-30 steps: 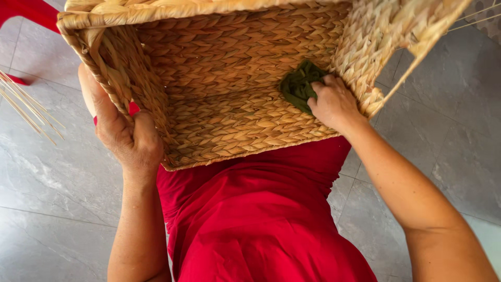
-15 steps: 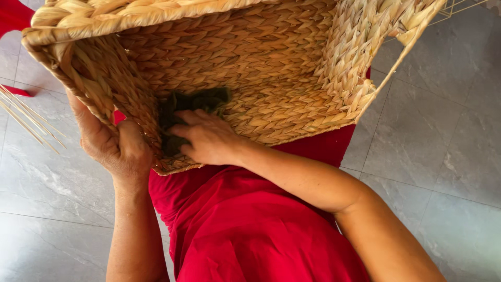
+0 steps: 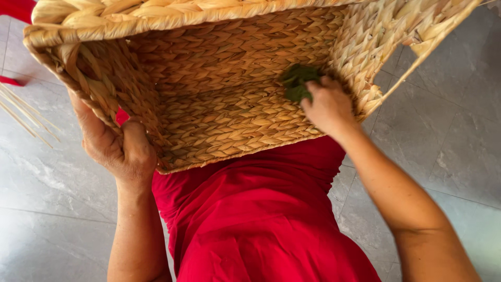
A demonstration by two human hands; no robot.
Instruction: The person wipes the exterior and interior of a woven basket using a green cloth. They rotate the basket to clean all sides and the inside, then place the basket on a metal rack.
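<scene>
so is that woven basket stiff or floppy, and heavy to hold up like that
Probably fairly stiff: the woven basket keeps its boxy shape while tilted. Likely light for its size, since the left hand alone grips its wall. The right hand pressing a green cloth inside doesn't visibly dent it.

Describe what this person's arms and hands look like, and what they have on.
Both arms are bare from above the elbow down: no sleeves show. The left hand and right hand are bare as well, with no gloves, rings, watch or bracelets visible. The person wears a plain red garment that falls in soft folds over the body and lap.
</scene>
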